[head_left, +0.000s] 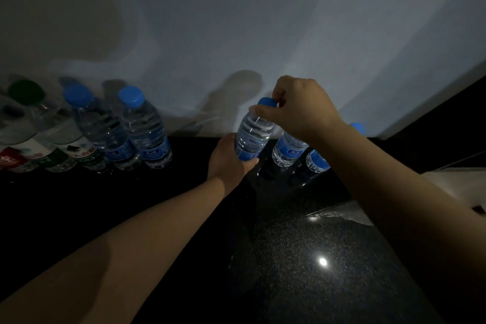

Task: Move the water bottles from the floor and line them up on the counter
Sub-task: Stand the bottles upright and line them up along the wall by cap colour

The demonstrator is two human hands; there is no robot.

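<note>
At the blue cap (pixel 267 102), pinching with the thumb and curled fingers (pixel 279 94) of the right hand (pixel 297 108), narrow and closed on the cap, probably for steering the top and stopping the neck from swinging. Lower down, wrapping the fingers (pixel 249 162) of the left hand (pixel 228 163) round the labelled lower body of the held bottle (pixel 253 134), taking the weight and guiding the foot. Gripping at both ends in this way, judged as a placing grip rather than a carrying grip. Holding this bottle slightly tilted, cap toward the wall (pixel 236 21), over the back part of the dark counter (pixel 315 244); hiding the base behind the left hand, so not possible to tell whether touching the surface yet. Working between two groups: just behind and to the right, further blue-labelled bottles (pixel 288 151), partly covered by the right forearm; well apart to the left, standing near the wall, a row of blue-capped bottles (pixel 144 129) and green-labelled bottles (pixel 52 156). Judging from the open stretch between, probably aiming for the next place in the line. Calling next for setting the base flat, bringing the body upright, releasing the cap last.
</note>
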